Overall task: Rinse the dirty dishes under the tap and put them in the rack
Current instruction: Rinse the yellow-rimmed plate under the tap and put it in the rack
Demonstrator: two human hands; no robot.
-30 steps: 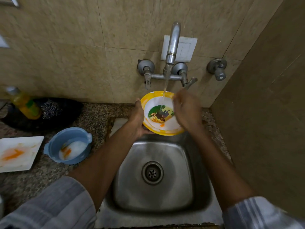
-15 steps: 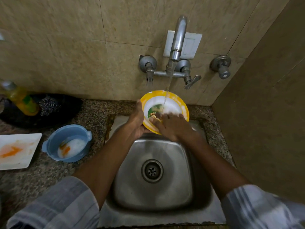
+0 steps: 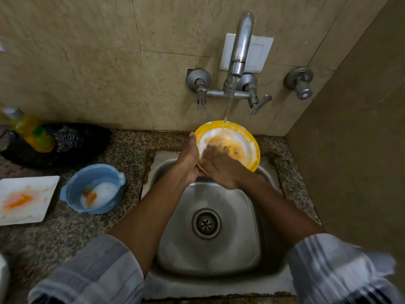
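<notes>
Sitting dirty on counter at 9 o'clock: white square plate (image 3: pixel 28 199), blue bowl (image 3: pixel 94 189), left hand (image 3: pixel 189 163) gripping yellow-rimmed plate (image 3: pixel 245 137) at its 8 o'clock edge, plate tilted over sink (image 3: pixel 210 255) under tap (image 3: pixel 240 47) stream, right hand (image 3: pixel 221 170) fingers flat, blurred, on plate face.

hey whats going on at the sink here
A person is rinsing a yellow-rimmed plate under the running tap, over the steel sink. The left hand grips the plate's edge while the right hand rubs its face, blurred in motion. A blue bowl and a white square plate, both smeared orange, wait on the counter to the left. No rack is in view.
</notes>
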